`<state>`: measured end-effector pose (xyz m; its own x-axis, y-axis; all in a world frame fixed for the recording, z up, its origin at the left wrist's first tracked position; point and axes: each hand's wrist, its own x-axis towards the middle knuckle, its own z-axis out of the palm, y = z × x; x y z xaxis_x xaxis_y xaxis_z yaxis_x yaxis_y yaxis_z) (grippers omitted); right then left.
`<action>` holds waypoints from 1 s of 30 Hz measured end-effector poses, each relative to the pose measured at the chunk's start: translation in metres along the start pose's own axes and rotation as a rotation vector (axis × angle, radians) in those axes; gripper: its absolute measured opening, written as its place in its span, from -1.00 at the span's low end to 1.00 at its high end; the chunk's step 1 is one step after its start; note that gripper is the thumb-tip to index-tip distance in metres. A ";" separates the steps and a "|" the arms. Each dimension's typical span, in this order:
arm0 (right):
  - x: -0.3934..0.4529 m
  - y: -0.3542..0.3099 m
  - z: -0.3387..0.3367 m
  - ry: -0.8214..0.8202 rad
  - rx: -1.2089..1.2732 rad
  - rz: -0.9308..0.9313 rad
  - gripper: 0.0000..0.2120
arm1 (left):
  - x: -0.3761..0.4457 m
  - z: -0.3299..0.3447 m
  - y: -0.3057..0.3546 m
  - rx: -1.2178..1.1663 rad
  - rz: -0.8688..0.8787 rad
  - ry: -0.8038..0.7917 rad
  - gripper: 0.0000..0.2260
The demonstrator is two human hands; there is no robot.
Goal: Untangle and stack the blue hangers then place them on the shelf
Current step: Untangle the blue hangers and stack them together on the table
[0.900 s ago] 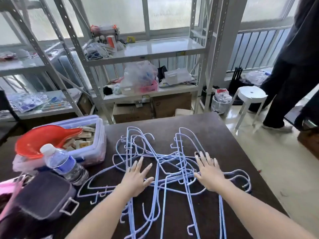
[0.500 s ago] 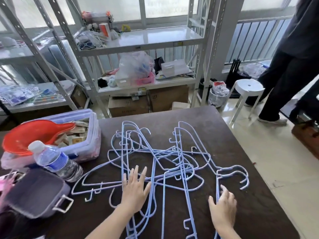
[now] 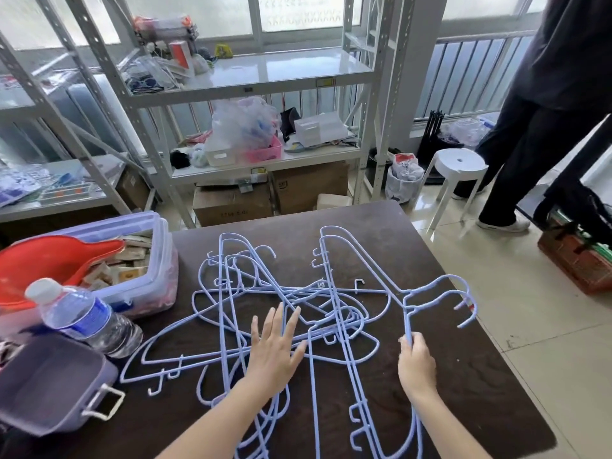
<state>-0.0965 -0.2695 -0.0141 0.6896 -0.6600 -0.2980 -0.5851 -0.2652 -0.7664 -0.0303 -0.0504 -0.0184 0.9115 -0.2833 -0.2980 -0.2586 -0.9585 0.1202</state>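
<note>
Several light blue wire hangers (image 3: 331,303) lie tangled in a heap on the dark brown table (image 3: 480,392). My left hand (image 3: 275,349) lies flat on the middle of the heap, fingers spread and straight. My right hand (image 3: 415,364) grips the bar of the rightmost hanger (image 3: 440,293), whose hooks curve toward the table's right edge. The white metal shelf (image 3: 284,77) stands behind the table, its upper board bare on the right half.
A clear plastic bin (image 3: 155,273) with a red scoop (image 3: 49,263), a water bottle (image 3: 82,319) and a grey box (image 3: 43,385) crowd the table's left. A person (image 3: 546,111) stands at the right by a white stool (image 3: 460,167). Cardboard boxes (image 3: 271,197) sit under the shelf.
My right hand slid off the heap toward me and to the right, then closed round the rightmost hanger's bar. My left hand stayed flat on the heap.
</note>
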 end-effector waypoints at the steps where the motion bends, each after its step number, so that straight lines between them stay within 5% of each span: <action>1: 0.000 -0.002 0.000 -0.002 0.016 -0.013 -0.80 | 0.001 0.002 0.003 0.028 0.052 0.039 -0.32; 7: -0.003 -0.017 -0.010 0.013 0.086 -0.097 -0.72 | 0.002 0.004 0.012 0.084 0.198 -0.082 -0.43; 13: 0.003 -0.058 -0.046 0.152 0.138 -0.361 -0.76 | 0.004 0.006 0.015 -0.005 0.153 -0.167 -0.39; 19: 0.018 -0.100 -0.075 -0.043 0.517 -0.344 -0.67 | 0.009 0.003 0.011 -0.109 0.086 0.012 -0.52; 21: 0.007 -0.116 -0.075 -0.192 0.664 -0.329 -0.68 | 0.018 -0.008 0.006 -0.350 0.036 0.159 -0.56; 23: -0.005 -0.126 -0.064 -0.324 0.733 -0.301 -0.70 | 0.025 -0.034 0.002 -0.910 -0.117 0.271 -0.61; 26: -0.022 -0.120 -0.024 -0.447 0.772 -0.184 -0.73 | 0.028 -0.074 -0.015 -1.793 -0.391 0.176 -0.57; 28: -0.034 -0.104 0.015 -0.497 0.761 -0.055 -0.74 | 0.022 -0.088 -0.035 -2.029 -0.394 0.082 -0.54; 30: -0.046 -0.083 0.054 -0.518 0.693 0.068 -0.74 | 0.014 -0.088 -0.049 -1.966 -0.386 0.045 -0.61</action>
<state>-0.0565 -0.1795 0.0320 0.8688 -0.2108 -0.4481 -0.3562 0.3627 -0.8612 0.0231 -0.0047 0.0547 0.8368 -0.0788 -0.5419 0.5261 0.3901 0.7557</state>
